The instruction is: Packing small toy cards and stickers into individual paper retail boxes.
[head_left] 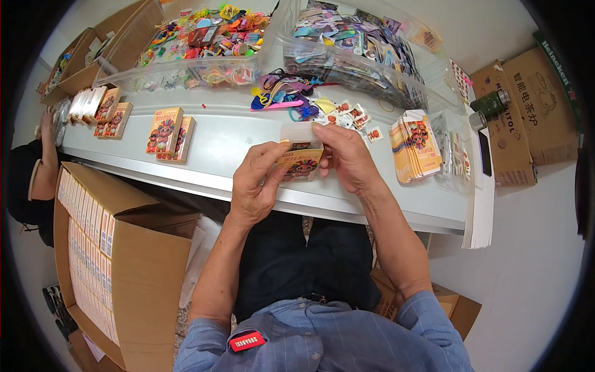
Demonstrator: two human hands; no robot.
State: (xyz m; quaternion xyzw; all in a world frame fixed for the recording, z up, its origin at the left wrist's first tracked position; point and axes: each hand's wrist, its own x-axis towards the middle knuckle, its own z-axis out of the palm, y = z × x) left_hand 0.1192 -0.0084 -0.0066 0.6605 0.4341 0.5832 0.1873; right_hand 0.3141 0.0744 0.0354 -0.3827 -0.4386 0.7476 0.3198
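Observation:
In front of me, over the table's near edge, I hold a small orange carton (302,166) with a colourful cartoon character on its face. My left hand (255,183) is closed on its left side, thumb across the front. My right hand (348,156) grips the right side, its thumb at the corner of a pale flap (299,131) standing up from the top. The carton's inside is mostly hidden. Just beyond the hands lie small character cards (356,113) and a loose pile of colourful plastic trinkets (285,96).
Finished-looking cartons (164,131) stand at left; flat orange packets (416,147) are stacked at right. Clear bins hold small toys (211,37) and cards (353,37) at the back. A big cardboard box (149,273) of cartons stands lower left. Another person's arm (47,149) is far left.

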